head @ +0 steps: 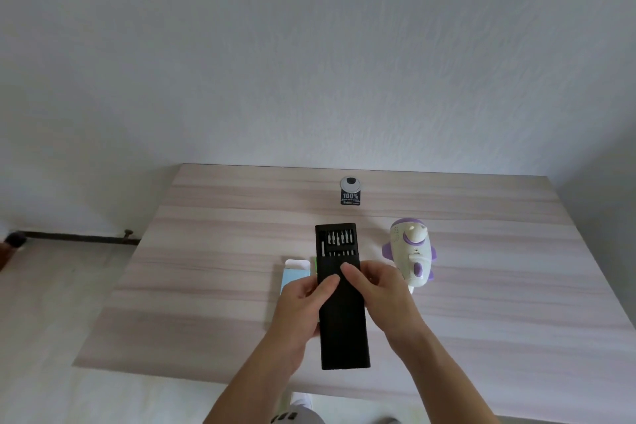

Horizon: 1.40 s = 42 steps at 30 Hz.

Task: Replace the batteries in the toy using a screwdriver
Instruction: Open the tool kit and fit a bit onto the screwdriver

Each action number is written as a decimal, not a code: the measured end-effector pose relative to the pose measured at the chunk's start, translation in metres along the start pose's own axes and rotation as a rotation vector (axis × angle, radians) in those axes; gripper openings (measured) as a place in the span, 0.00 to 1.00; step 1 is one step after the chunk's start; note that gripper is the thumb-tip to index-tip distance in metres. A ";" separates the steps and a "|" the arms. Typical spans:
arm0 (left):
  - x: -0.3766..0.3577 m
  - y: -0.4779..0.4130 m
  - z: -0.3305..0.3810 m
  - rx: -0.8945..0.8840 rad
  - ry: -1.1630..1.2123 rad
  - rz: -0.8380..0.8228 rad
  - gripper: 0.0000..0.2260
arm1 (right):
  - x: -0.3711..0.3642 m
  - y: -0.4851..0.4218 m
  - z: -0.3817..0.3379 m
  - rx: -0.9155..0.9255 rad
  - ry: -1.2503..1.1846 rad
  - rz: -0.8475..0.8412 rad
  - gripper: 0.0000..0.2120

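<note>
Black screwdriver case (344, 330) gripped in my left hand (304, 301) and right hand (380, 289), bit tray (339, 243) partly out; next, I'd slide it further.

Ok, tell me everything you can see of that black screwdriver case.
The black screwdriver case is a long, matte, rectangular sleeve, lying lengthwise away from the person over the wooden table. Its inner tray is slid partway out at the far end, showing rows of silvery bits. The left hand grips its left edge and the right hand its right, thumbs on top. Whether it rests on the table is unclear.
</note>
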State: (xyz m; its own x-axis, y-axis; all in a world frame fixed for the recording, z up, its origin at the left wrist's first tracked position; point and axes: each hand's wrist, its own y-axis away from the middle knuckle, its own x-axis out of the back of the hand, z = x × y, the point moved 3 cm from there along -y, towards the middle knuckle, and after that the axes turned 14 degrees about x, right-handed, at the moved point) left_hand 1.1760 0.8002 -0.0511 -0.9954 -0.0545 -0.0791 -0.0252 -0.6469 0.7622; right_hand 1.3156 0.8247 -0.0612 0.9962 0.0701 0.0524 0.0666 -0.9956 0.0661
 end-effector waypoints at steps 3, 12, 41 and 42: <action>0.000 0.000 0.000 -0.021 0.014 -0.041 0.08 | 0.005 0.000 0.003 -0.005 -0.114 -0.076 0.06; -0.001 -0.003 0.004 0.001 0.115 0.014 0.11 | 0.004 -0.001 0.008 -0.049 0.058 0.028 0.17; 0.072 -0.019 -0.011 -0.063 0.391 0.236 0.10 | -0.049 0.016 0.015 -0.250 0.040 -0.363 0.10; 0.079 -0.022 -0.008 -0.067 0.398 0.232 0.10 | -0.057 0.013 0.014 -0.252 0.046 -0.359 0.10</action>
State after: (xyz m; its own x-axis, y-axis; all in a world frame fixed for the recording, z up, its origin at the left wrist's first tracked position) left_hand 1.0983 0.8037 -0.0790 -0.8606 -0.4830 -0.1614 0.2133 -0.6297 0.7470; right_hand 1.2607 0.8068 -0.0767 0.9086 0.4168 0.0258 0.3861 -0.8619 0.3289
